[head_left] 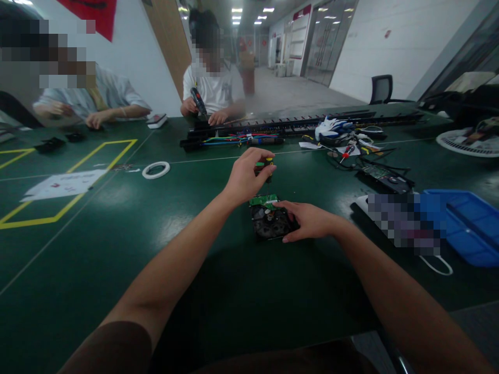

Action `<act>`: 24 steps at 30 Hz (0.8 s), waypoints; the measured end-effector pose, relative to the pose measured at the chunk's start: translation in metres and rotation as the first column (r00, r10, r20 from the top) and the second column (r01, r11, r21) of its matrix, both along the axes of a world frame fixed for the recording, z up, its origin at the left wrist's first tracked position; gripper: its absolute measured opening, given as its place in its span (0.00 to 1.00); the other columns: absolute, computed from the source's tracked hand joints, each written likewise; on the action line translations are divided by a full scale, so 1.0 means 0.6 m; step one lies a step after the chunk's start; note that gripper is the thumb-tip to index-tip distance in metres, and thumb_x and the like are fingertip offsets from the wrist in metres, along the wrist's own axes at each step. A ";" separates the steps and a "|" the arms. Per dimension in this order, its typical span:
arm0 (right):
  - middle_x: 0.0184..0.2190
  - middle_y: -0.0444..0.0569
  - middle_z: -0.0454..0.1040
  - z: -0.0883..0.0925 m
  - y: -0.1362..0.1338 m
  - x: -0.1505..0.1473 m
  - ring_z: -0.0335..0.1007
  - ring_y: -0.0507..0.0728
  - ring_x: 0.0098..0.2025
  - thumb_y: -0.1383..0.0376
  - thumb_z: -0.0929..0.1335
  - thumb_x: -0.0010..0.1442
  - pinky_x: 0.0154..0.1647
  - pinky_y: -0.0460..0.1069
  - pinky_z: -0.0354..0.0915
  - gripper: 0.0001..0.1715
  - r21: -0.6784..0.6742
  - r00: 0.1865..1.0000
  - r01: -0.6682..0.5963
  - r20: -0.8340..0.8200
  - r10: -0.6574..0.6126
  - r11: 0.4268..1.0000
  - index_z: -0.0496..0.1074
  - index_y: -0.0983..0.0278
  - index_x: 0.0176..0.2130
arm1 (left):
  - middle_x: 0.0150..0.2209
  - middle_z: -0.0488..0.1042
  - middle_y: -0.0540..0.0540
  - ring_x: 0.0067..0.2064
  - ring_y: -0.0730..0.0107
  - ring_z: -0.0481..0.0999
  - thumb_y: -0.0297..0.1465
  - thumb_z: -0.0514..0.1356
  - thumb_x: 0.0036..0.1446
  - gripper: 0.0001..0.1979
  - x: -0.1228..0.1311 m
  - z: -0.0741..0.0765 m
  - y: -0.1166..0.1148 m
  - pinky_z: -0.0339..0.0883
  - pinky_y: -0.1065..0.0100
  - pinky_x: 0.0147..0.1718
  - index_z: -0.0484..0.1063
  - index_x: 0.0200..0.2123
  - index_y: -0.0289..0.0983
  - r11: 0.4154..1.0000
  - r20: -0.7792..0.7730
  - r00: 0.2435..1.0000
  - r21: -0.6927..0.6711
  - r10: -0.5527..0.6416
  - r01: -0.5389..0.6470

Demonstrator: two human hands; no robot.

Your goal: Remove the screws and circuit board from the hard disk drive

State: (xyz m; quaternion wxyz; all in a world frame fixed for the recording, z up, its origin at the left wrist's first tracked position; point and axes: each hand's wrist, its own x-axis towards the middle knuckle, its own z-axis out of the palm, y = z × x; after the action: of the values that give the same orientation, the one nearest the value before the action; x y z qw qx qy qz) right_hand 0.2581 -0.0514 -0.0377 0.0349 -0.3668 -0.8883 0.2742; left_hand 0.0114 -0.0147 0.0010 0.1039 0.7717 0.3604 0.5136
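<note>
A hard disk drive (pixel 268 227) lies on the green table in front of me, a green circuit board (pixel 262 200) along its far end. My right hand (pixel 310 221) grips the drive's right side, thumb at the near edge and index finger reaching to the board. Just beyond the drive, my left hand (pixel 246 175) is closed around a small screwdriver (pixel 269 163) with a yellow and black handle. It is held roughly upright above the board's far edge. Its tip cannot be made out clearly.
To the right are a second drive-like device with a circuit board (pixel 384 176), a phone-like item (pixel 397 221) and a blue tray (pixel 473 226). Cables and black strips (pixel 241 136) stretch across the back. White tape (pixel 156 170) lies left. Two people sit opposite, one holding a power screwdriver (pixel 198 101).
</note>
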 end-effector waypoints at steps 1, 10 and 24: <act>0.43 0.53 0.77 0.000 0.000 0.000 0.74 0.65 0.42 0.41 0.79 0.49 0.46 0.58 0.66 0.64 0.000 1.000 0.001 -0.004 -0.001 1.000 0.58 0.62 0.74 | 0.48 0.77 0.44 0.46 0.67 0.79 0.26 0.65 0.64 0.10 -0.001 0.002 -0.001 0.77 0.67 0.41 0.76 0.48 0.38 1.000 -0.015 1.000 0.011 0.005 -0.005; 0.46 0.54 0.78 -0.003 0.001 0.002 0.75 0.66 0.44 0.42 0.79 0.50 0.49 0.58 0.66 0.64 0.021 1.000 -0.006 -0.013 0.007 1.000 0.59 0.62 0.74 | 0.50 0.79 0.44 0.47 0.65 0.80 0.25 0.61 0.66 0.13 -0.006 0.008 -0.001 0.75 0.61 0.49 0.76 0.53 0.39 0.999 -0.079 0.996 0.025 -0.026 0.028; 0.43 0.53 0.77 0.000 0.000 0.001 0.74 0.65 0.42 0.42 0.79 0.49 0.45 0.57 0.67 0.64 0.019 1.000 -0.006 -0.010 0.006 1.000 0.59 0.62 0.73 | 0.49 0.78 0.43 0.50 0.63 0.77 0.22 0.59 0.67 0.17 -0.005 0.011 -0.003 0.73 0.58 0.53 0.78 0.55 0.40 0.999 -0.111 0.994 0.046 0.014 -0.009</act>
State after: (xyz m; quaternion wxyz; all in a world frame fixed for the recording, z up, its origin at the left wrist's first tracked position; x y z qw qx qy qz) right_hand 0.2585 -0.0515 -0.0374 0.0420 -0.3626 -0.8917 0.2676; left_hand 0.0083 -0.0163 0.0078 0.0630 0.7991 0.3583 0.4786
